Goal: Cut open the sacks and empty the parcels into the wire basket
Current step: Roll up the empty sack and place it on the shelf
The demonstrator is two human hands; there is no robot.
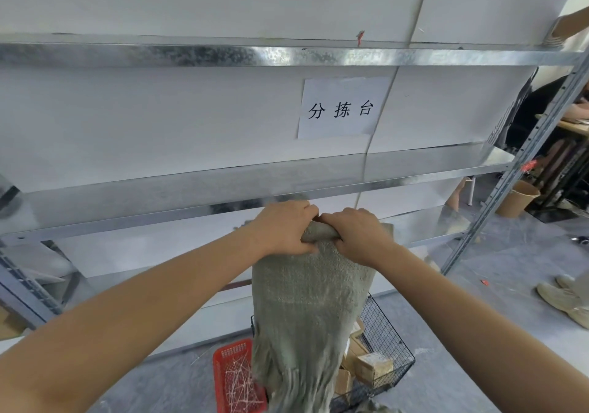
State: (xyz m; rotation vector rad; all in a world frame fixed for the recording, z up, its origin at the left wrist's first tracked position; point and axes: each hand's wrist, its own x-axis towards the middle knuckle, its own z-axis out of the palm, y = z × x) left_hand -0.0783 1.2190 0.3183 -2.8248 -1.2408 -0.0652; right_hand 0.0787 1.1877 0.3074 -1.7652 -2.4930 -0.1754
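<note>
Overhead, sack [306, 301] beneath both hands

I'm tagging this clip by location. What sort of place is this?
Probably a parcel sorting area in a warehouse: a paper sign reading "sorting table" in Chinese, bare metal shelving, and a wire basket holding cardboard parcels under a woven sack.

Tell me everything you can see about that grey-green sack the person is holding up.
The sack looks like coarse woven grey-green fabric, limp and mostly slack. It hangs upside down: the left hand and right hand grip its bunched upper end side by side in front of the metal shelves. Its lower end, blurred, hangs down at the black wire basket, hiding part of it; cardboard parcels already lie inside. Whether the sack touches the parcels, or still holds any, cannot be told.
</note>
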